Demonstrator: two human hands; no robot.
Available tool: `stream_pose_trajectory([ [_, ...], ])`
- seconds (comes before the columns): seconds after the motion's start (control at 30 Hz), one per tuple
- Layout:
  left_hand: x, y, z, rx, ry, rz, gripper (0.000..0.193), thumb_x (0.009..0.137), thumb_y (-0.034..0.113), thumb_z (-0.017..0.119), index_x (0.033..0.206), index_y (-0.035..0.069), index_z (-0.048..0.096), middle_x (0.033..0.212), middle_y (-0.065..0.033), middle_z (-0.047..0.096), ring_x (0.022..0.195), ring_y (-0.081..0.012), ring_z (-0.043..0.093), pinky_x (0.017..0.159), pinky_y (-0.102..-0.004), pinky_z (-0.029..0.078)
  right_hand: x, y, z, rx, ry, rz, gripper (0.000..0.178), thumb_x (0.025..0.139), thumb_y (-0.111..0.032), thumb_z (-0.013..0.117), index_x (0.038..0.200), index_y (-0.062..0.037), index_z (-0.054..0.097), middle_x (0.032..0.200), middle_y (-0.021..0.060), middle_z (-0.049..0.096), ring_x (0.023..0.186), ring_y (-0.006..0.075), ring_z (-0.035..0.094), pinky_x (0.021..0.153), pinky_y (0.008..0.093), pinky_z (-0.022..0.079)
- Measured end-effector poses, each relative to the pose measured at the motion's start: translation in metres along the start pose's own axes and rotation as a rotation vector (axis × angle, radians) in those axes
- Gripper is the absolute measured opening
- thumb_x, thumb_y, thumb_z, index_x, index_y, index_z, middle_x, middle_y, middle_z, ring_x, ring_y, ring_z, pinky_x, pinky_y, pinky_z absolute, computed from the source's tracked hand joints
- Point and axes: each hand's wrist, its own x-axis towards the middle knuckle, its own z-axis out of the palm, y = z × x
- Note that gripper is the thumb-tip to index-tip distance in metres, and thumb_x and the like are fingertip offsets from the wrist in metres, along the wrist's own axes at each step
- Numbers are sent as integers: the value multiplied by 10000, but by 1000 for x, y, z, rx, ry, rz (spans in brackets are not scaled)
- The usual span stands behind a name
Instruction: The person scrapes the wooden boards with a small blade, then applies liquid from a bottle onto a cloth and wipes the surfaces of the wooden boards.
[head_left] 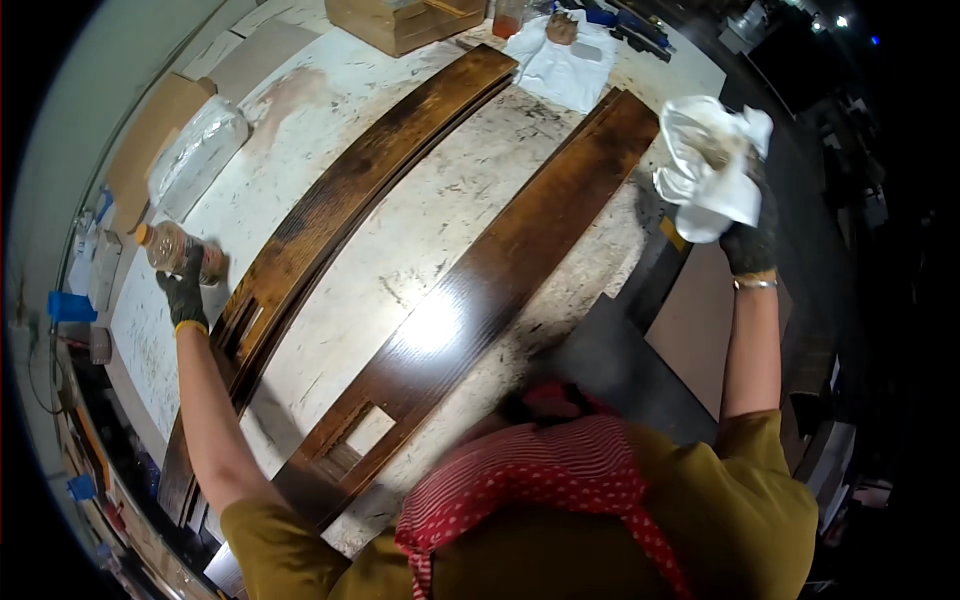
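1. White, crumpled, brown-smudged: clamping the cloth [708,165] in the dark-gloved right hand [752,240], right of the straight board [500,240]; probably handling light and limp, calling for a bunched hold.
2. Wrapping the left hand [185,295] around the clear, orange-capped bottle [172,247], at the left side of the table [430,215]; likely handling light and squeezable, perhaps slippery, favouring a body hold.
3. Noting glossy brown grain on the straight board and the curved board [375,150]; finding a rectangular cutout [370,428] in the former.

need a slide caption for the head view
Left hand on an orange-capped bottle, right hand holding a white cloth, long brown wooden boards lying between them.
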Motion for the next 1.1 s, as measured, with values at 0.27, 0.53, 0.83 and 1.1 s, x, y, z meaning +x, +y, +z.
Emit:
stream_pose_trajectory([
  [0.27,-315,142,-70,460,-559,624,437,898,204,581,1285,8,520,1241,-235,576,1131,-371,574,956,-424,454,-83,62,156,-940,-917,-862,494,828,-402,672,1260,-180,581,1306,132,533,1164,266,531,1002,470,425],
  [0.53,-343,128,-79,593,-560,486,410,920,334,524,1149,4,610,1021,-227,628,960,-410,571,857,-485,428,93,80,69,-1622,-416,-416,602,834,-488,627,1262,-70,568,1214,160,587,1089,264,551,916,437,421],
  [0.83,-352,126,-82,530,-477,529,404,919,378,534,1102,33,641,949,-204,644,881,-388,601,784,-477,449,25,83,91,-1439,-687,-1013,532,898,-449,549,1269,-68,559,1254,196,545,1106,336,546,966,405,431],
  [1.1,-348,125,-87,305,-500,431,507,929,396,563,1262,14,553,1180,-233,611,1092,-367,580,938,-431,453,-182,86,209,-1071,-1004,-977,580,826,-408,628,1301,-83,561,1390,154,504,1252,314,493,1125,482,287],
])
